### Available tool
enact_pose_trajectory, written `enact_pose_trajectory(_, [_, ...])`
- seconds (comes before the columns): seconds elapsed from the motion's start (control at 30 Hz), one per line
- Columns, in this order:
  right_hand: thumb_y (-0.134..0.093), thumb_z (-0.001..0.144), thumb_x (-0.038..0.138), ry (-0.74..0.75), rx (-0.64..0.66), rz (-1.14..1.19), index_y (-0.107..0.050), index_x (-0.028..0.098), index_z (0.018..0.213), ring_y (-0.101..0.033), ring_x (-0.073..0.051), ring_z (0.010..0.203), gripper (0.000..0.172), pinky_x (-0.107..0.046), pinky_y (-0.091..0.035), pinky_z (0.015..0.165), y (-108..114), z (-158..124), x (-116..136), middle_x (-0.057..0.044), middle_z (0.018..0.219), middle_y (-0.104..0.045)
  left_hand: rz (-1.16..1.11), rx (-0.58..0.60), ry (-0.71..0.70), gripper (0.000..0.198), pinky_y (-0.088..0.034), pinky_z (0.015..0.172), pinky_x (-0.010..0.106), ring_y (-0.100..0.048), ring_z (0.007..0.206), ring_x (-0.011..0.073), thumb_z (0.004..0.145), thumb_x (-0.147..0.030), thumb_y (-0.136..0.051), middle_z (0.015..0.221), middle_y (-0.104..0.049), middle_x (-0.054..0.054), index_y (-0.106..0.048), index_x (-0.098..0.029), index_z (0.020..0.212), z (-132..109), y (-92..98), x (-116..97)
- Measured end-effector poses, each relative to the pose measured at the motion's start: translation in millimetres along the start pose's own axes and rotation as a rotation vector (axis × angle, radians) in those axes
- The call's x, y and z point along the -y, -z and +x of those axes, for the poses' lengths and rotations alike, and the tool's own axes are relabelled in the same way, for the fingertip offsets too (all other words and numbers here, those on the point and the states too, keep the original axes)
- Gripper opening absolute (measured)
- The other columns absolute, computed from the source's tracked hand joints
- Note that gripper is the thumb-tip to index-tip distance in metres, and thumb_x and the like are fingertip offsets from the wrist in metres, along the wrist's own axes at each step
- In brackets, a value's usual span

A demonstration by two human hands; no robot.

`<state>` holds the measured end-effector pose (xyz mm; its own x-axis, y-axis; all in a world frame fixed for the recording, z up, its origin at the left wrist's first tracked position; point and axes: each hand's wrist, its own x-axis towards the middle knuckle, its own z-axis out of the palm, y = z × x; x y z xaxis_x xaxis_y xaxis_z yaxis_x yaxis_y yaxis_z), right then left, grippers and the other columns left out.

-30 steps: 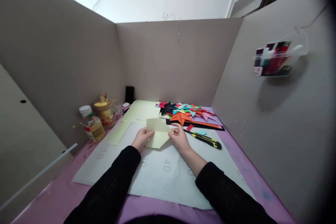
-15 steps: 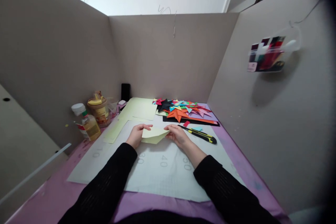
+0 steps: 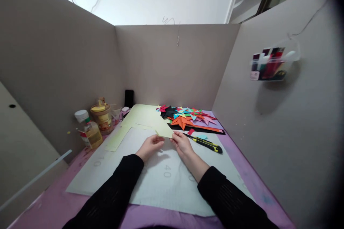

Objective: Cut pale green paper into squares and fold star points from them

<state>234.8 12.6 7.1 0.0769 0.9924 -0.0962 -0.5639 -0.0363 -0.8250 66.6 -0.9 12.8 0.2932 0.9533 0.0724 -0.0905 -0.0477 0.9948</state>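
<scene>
"Pale-yellow paper (image 3: pixel 164 128): how many pieces are held?"
"One, above the white numbered sheet (image 3: pixel 107 177). The right hand (image 3: pixel 182 144) pinches its corner; the left hand (image 3: pixel 151 146) curls its fingers near the lower edge, any grip indiscernible."
"Nearby?"
"One utility knife (image 3: pixel 208 144), rightward."

A numbered sheet (image 3: pixel 177 196) lies on the tablecloth (image 3: pixel 145 216); above it, a piece of paper (image 3: pixel 164 129) is in the right hand (image 3: pixel 182 143), with the left hand (image 3: pixel 152 146) by its near left edge; right of both hands lies a utility knife (image 3: pixel 206 144); behind that sit paper stars (image 3: pixel 183 122); left of these lie large paper sheets (image 3: pixel 142 112); farther left stands a bottle (image 3: pixel 94 134), a tub (image 3: pixel 104 118) behind it.
</scene>
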Motion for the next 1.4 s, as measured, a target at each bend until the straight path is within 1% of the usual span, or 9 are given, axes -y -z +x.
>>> enact_pose_trajectory(0.1, [-0.077, 0.052, 0.029, -0.057, 0.109, -0.111, -0.058, 0.017, 0.069, -0.060, -0.013, 0.061, 0.029, -0.025, -0.046, 0.057, -5, -9, -7, 0.000, 0.067, -0.063, 0.135, -0.108, -0.013, 0.030, -0.042, 0.057, 0.023, -0.055, 0.060, 0.0125, 0.070, -0.038, -0.066, 0.070, -0.065, 0.005, -0.065, -0.010, 0.079, -2, -6.8, 0])
enact_pose_trajectory(0.2, [-0.074, 0.056, 0.030, -0.051, 0.207, -0.277, -0.054, 0.016, 0.064, -0.053, -0.011, 0.049, 0.026, -0.022, -0.040, 0.049, -9, -16, -12, 0.002, 0.053, -0.058, 0.152, -0.208, -0.007, 0.029, -0.039, 0.053, 0.021, -0.052, 0.053, 0.0109, 0.071, -0.041, -0.064, 0.058, -0.059, 0.001, -0.063, -0.012, 0.070, -2, -4.7, -2])
enact_pose_trajectory(0.3, [-0.072, 0.057, 0.029, -0.012, 0.273, -0.375, -0.054, 0.016, 0.063, -0.046, -0.008, 0.044, 0.023, -0.021, -0.034, 0.045, -10, -20, -13, 0.004, 0.049, -0.054, 0.152, -0.219, -0.017, 0.028, -0.039, 0.052, 0.021, -0.052, 0.054, 0.0107, 0.071, -0.040, -0.063, 0.059, -0.059, 0.001, -0.063, -0.012, 0.072, -2, -2.3, -4])
enact_pose_trajectory(0.37, [-0.072, 0.057, 0.030, -0.009, 0.299, -0.388, -0.056, 0.015, 0.066, -0.046, -0.009, 0.046, 0.023, -0.022, -0.034, 0.046, -10, -20, -13, 0.003, 0.052, -0.055, 0.171, -0.231, -0.021, 0.027, -0.038, 0.052, 0.021, -0.051, 0.053, 0.0105, 0.071, -0.040, -0.063, 0.058, -0.059, 0.000, -0.063, -0.012, 0.071, -3, -3.1, -5])
enact_pose_trajectory(0.53, [-0.069, 0.060, 0.039, -0.002, 0.262, -0.368, -0.061, 0.013, 0.073, -0.046, -0.010, 0.047, 0.030, -0.022, -0.032, 0.045, -8, -17, -12, 0.000, 0.058, -0.059, 0.230, -0.225, -0.022, 0.026, -0.037, 0.050, 0.020, -0.048, 0.049, 0.0093, 0.071, -0.039, -0.062, 0.056, -0.058, -0.001, -0.062, -0.013, 0.068, -6, -7.7, -5])
enact_pose_trajectory(0.8, [-0.069, 0.060, 0.032, -0.002, 0.293, -0.437, -0.062, 0.013, 0.067, -0.044, -0.009, 0.045, 0.021, -0.021, -0.031, 0.045, -8, -18, -15, 0.001, 0.053, -0.058, 0.217, -0.321, -0.057, 0.029, -0.038, 0.048, 0.021, -0.049, 0.049, 0.0106, 0.071, -0.042, -0.061, 0.055, -0.057, -0.001, -0.063, -0.013, 0.071, -3, 0.8, -4])
enact_pose_trajectory(1.17, [-0.066, 0.067, 0.030, 0.112, 0.332, -0.622, -0.070, 0.013, 0.082, -0.060, -0.020, 0.067, 0.024, -0.028, -0.044, 0.060, -1, -11, -26, -0.007, 0.078, -0.070, 0.133, -0.288, -0.044, 0.031, -0.043, 0.055, 0.023, -0.054, 0.055, 0.0127, 0.070, -0.042, -0.063, 0.058, -0.061, 0.001, -0.066, -0.012, 0.075, -1, -0.6, 0])
enact_pose_trajectory(1.3, [-0.069, 0.064, 0.033, 0.063, 0.361, -0.507, -0.070, 0.013, 0.088, -0.062, -0.021, 0.072, 0.031, -0.030, -0.046, 0.066, -4, -15, -23, -0.007, 0.082, -0.071, 0.104, -0.260, -0.040, 0.027, -0.042, 0.054, 0.022, -0.052, 0.054, 0.0112, 0.071, -0.040, -0.061, 0.057, -0.058, -0.001, -0.062, -0.014, 0.069, 1, 1.0, 0])
enact_pose_trajectory(1.4, [-0.071, 0.062, 0.037, 0.033, 0.333, -0.441, -0.069, 0.013, 0.085, -0.062, -0.020, 0.068, 0.033, -0.029, -0.046, 0.063, -7, -18, -19, -0.006, 0.078, -0.070, 0.074, -0.263, -0.025, 0.026, -0.041, 0.055, 0.021, -0.051, 0.053, 0.0104, 0.072, -0.040, -0.061, 0.058, -0.057, -0.002, -0.059, -0.014, 0.068, 1, 0.8, 2])
